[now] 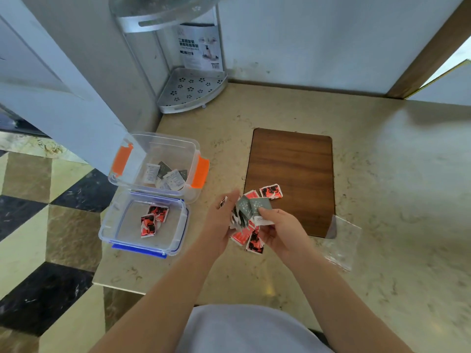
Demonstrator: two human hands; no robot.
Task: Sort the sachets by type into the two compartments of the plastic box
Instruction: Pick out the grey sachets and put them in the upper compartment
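Two clear plastic boxes stand at the counter's left. The far box with orange clips (201, 171) holds several grey and white sachets (167, 174). The near box with blue clips (139, 247) holds red sachets (153, 220). My left hand (220, 225) and my right hand (281, 231) meet over a pile of red sachets (251, 239) on the counter. Between them they hold a bunch of grey sachets (251, 207), with the right thumb pressed on one. One red sachet (271, 191) lies on the wooden board.
A brown wooden board (293, 174) lies on the beige stone counter right of the hands. An empty clear plastic bag (342, 243) lies at its near right corner. A metal corner rack (191, 90) stands at the back. The counter's left edge drops to a tiled floor.
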